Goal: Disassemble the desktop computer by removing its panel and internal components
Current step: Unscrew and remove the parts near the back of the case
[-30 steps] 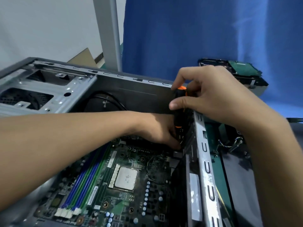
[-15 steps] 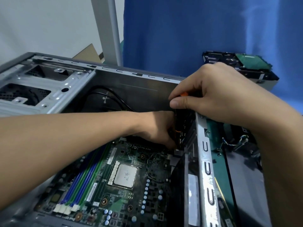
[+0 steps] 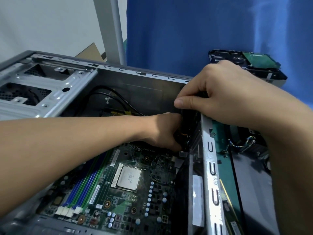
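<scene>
The open grey metal computer case (image 3: 50, 99) lies on its side, its green motherboard (image 3: 128, 200) with blue and green memory slots exposed inside. The left hand (image 3: 162, 131) reaches in, fingers curled round the lower end of a black-and-orange screwdriver (image 3: 186, 121). The right hand (image 3: 225, 97) pinches the handle's top. A black hard drive (image 3: 254, 63) lies behind, far right.

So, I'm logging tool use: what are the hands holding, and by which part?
A screwdriver: the right hand grips the handle's top, the left hand holds its lower end.
</scene>
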